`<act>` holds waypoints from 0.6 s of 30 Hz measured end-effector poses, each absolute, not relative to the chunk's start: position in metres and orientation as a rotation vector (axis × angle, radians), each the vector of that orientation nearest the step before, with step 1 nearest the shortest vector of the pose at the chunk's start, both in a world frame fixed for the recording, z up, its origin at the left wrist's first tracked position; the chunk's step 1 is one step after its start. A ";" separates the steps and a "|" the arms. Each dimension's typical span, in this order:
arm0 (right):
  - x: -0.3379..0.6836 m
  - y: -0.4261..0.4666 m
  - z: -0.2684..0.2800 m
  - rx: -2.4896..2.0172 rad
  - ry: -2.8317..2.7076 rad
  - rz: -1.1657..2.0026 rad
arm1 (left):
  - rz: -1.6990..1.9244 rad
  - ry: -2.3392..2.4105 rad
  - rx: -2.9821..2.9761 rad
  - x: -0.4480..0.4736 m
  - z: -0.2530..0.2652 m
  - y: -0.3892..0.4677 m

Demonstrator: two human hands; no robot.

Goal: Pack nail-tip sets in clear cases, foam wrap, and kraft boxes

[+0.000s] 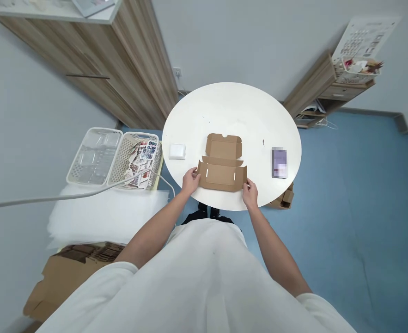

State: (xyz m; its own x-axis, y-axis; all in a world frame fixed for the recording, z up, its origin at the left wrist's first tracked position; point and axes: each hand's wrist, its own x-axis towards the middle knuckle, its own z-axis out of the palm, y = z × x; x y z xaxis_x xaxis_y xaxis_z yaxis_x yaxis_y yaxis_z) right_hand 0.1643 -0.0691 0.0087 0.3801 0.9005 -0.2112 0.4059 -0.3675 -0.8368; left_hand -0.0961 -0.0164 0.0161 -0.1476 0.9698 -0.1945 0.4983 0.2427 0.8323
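Observation:
A brown cardboard mailer box (221,175) lies unfolded on the white oval table (231,106). Its lid panel points away from me, with a notch in its far edge, and two pale slots show in the base panel. The base's side flaps stand partly raised. My left hand (191,181) is closed on the left flap, thumb and fingers pinching its edge. On the opposite side, my right hand (250,193) pinches the right flap near the front corner. Left of the box sits a small white packet (177,151); a pixelated purple item (279,163) lies to the right.
Two white plastic baskets (112,157) stand left of the table, one holding printed cards. A pale cable (86,194) crosses in front of them, above white sheets (103,215). An open carton (61,282) is at lower left. More cardboard (283,199) sits below the table's right edge.

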 end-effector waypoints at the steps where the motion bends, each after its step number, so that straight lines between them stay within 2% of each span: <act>1: 0.162 -0.069 0.010 -1.961 -1.117 0.875 | 0.788 1.795 1.420 -0.098 0.017 -0.016; 6: 0.153 -0.075 0.017 -2.076 -1.111 0.689 | 0.663 1.849 1.878 -0.100 0.027 -0.022; 11: 0.147 -0.084 0.022 -2.166 -1.131 0.568 | 0.416 1.526 2.202 -0.087 0.032 -0.031; 18: 0.147 -0.073 0.035 -2.246 -1.114 0.508 | 0.047 1.233 2.319 -0.072 0.033 -0.034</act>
State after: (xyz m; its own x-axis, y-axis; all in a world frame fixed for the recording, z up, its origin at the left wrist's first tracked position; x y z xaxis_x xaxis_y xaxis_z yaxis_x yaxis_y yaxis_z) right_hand 0.1474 -0.0734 0.0350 0.5798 0.8108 -0.0798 0.5921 -0.4866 -0.6424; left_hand -0.0717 -0.0338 0.0334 0.5873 0.7838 -0.2018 0.7662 -0.4582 0.4506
